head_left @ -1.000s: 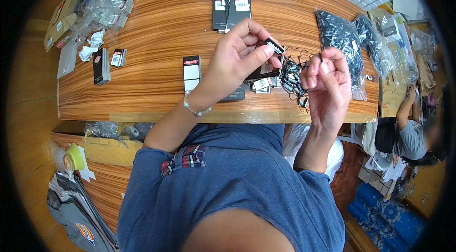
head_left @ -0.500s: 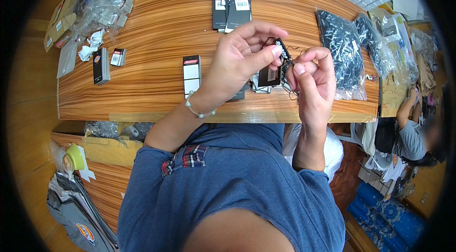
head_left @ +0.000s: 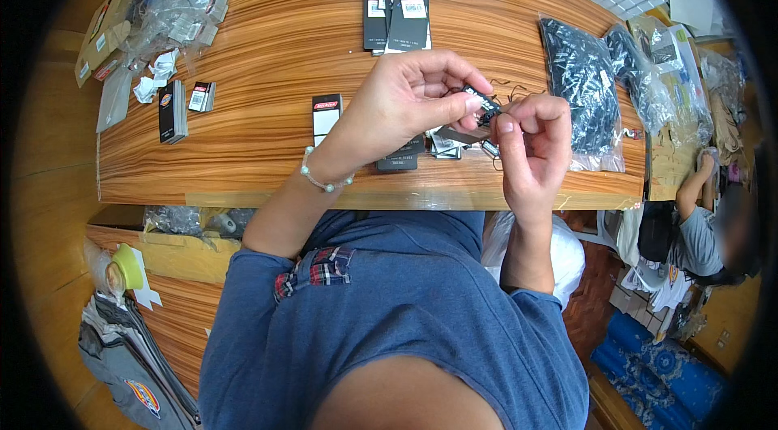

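While both arms come up from the lower edge, the left hand (head_left: 413, 102) is curled over the wooden surface (head_left: 267, 49), its thumb and fingertips pinched tight on a small black tag (head_left: 476, 99) with a pale label. Right beside it, at three o'clock, the right hand (head_left: 531, 142) is closed too, thumb and forefinger nipping the tag's other end, where a thin black string seems to run, though that part is too small to read clearly. The two hands meet just right of centre, held a little above the surface.

Under them lies a small heap of flat dark cards (head_left: 433, 146), and at nine o'clock from the left hand sits a black card with a red stripe (head_left: 326, 112). Up at twelve o'clock a fanned stack of dark hang tags (head_left: 397, 21) lies with loose strings above it. Out at three o'clock, clear bags of black pieces (head_left: 579, 85) rest near the surface's right end. Over at nine o'clock, well apart, stand a black booklet (head_left: 172, 110) and some crumpled white paper (head_left: 152, 81). A bead bracelet (head_left: 324, 180) circles the left wrist. Another person's arm (head_left: 695, 187) shows at the far right edge.
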`<control>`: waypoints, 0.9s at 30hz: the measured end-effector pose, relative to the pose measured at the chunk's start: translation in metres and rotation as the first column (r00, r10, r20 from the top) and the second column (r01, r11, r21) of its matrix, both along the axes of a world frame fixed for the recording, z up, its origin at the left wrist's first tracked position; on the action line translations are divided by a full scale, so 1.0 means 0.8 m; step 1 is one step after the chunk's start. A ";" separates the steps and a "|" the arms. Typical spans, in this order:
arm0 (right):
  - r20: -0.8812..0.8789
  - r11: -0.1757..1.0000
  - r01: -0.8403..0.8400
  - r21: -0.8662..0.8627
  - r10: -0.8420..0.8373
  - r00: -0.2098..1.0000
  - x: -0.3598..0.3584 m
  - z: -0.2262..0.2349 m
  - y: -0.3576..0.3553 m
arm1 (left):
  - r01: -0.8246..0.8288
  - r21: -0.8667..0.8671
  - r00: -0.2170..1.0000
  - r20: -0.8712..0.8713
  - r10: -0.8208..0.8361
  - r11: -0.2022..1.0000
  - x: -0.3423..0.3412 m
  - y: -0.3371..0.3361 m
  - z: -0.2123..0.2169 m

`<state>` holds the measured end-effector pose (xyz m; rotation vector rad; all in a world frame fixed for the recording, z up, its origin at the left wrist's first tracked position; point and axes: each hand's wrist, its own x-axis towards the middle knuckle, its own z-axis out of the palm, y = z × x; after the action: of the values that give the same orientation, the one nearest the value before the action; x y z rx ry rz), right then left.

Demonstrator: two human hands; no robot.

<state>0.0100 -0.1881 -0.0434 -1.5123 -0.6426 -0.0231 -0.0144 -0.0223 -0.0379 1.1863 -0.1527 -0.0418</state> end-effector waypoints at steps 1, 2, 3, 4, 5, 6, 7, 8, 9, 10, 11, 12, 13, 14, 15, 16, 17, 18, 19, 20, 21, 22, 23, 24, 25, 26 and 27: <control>0.013 1.000 -0.001 -0.007 0.001 1.000 0.000 0.000 0.000 | 0.011 0.018 1.000 -0.007 -0.011 1.000 0.000 0.002 0.000; -0.004 1.000 -0.023 0.010 0.023 1.000 0.000 0.000 -0.001 | 0.022 0.036 1.000 -0.015 -0.021 0.999 0.000 0.003 0.001; -0.020 0.999 -0.044 0.027 0.045 0.999 0.000 0.000 -0.001 | 0.032 0.053 0.999 -0.009 -0.031 0.998 0.000 0.005 0.001; -0.036 0.997 -0.066 0.044 0.068 0.997 0.000 -0.001 -0.001 | 0.041 0.069 0.999 -0.002 -0.041 0.997 0.000 0.007 0.001; -0.052 0.996 -0.078 0.039 0.080 0.995 -0.001 0.000 -0.002 | 0.050 0.086 0.999 0.004 -0.050 0.995 0.000 0.008 0.001; -0.068 0.995 -0.090 0.034 0.092 0.993 -0.003 0.001 -0.002 | 0.049 0.095 0.999 0.003 -0.050 0.994 -0.001 0.008 0.003; -0.085 0.995 -0.100 0.029 0.102 0.991 -0.004 0.002 -0.003 | 0.050 0.103 0.999 0.001 -0.051 0.993 -0.002 0.006 0.005; -0.142 0.988 -0.127 0.091 0.139 0.980 -0.004 0.004 -0.002 | 0.051 0.111 0.999 0.000 -0.052 0.992 -0.003 0.006 0.007; -0.197 0.977 -0.149 0.154 0.178 0.964 -0.004 0.006 0.000 | 0.059 0.122 0.998 -0.002 -0.059 0.991 -0.003 0.007 0.009; -0.248 0.961 -0.168 0.218 0.221 0.943 -0.004 0.009 0.000 | 0.066 0.134 0.998 -0.004 -0.066 0.989 -0.003 0.010 0.012; -0.270 0.964 -0.185 0.192 0.233 0.934 -0.002 0.010 -0.001 | 0.073 0.145 0.997 -0.005 -0.073 0.987 -0.004 0.012 0.014; -0.292 0.965 -0.202 0.167 0.244 0.925 0.002 0.010 -0.004 | 0.083 0.144 0.997 -0.010 -0.083 0.986 -0.004 0.014 0.016; -0.313 0.965 -0.221 0.143 0.256 0.915 0.006 0.010 -0.005 | 0.092 0.144 0.996 -0.014 -0.091 0.985 -0.005 0.015 0.017; -0.280 0.962 -0.234 0.138 0.265 0.923 0.010 0.008 -0.006 | 0.101 0.145 0.995 -0.018 -0.100 0.984 -0.005 0.016 0.018; -0.247 0.960 -0.247 0.133 0.274 0.930 0.014 0.005 -0.006 | 0.097 0.148 0.995 -0.015 -0.096 0.984 -0.005 0.015 0.018; -0.215 0.957 -0.260 0.126 0.282 0.935 0.016 0.002 -0.006 | 0.093 0.149 0.996 -0.014 -0.092 0.984 -0.005 0.014 0.018; -0.243 0.962 -0.246 0.115 0.267 0.932 0.014 0.003 -0.006 | 0.090 0.151 0.996 -0.012 -0.089 0.984 -0.005 0.012 0.018; -0.274 0.958 -0.258 0.125 0.283 0.919 0.014 0.003 -0.008 | 0.097 0.141 0.995 -0.016 -0.096 0.985 -0.005 0.011 0.017; -0.303 0.952 -0.272 0.137 0.302 0.904 0.014 0.002 -0.010 | 0.101 0.133 0.995 -0.020 -0.099 0.986 -0.005 0.010 0.018; -0.332 0.946 -0.286 0.149 0.321 0.887 0.013 0.002 -0.012 | 0.105 0.125 0.994 -0.024 -0.102 0.987 -0.005 0.009 0.017; -0.327 0.946 -0.290 0.146 0.322 0.888 0.013 0.002 -0.011 | 0.101 0.137 0.995 -0.020 -0.099 0.985 -0.005 0.008 0.017; -0.323 0.948 -0.287 0.139 0.317 0.892 0.013 0.003 -0.012 | 0.103 0.147 0.995 -0.016 -0.102 0.984 -0.004 0.007 0.015; -0.319 0.949 -0.284 0.133 0.313 0.895 0.013 0.004 -0.012 | 0.106 0.157 0.994 -0.012 -0.105 0.982 -0.003 0.006 0.014; -0.317 0.948 -0.283 0.145 0.316 0.894 0.013 0.002 -0.013 | 0.099 0.166 0.995 -0.017 -0.098 0.981 -0.003 0.005 0.015; -0.314 0.947 -0.282 0.156 0.319 0.894 0.014 -0.001 -0.014 | 0.093 0.176 0.996 -0.022 -0.091 0.980 -0.003 0.004 0.016; -0.311 0.945 -0.282 0.167 0.322 0.894 0.015 -0.003 -0.014 | 0.087 0.186 0.996 -0.027 -0.084 0.979 -0.003 0.003 0.017; -0.322 0.950 -0.274 0.146 0.308 0.895 0.015 -0.002 -0.015 | 0.106 0.214 0.994 -0.031 -0.102 0.971 -0.001 0.005 0.019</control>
<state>0.0222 -0.1999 -0.0452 -1.2721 -0.5713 0.4261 -0.0152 -0.0184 -0.0231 1.3934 -0.1967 -0.1657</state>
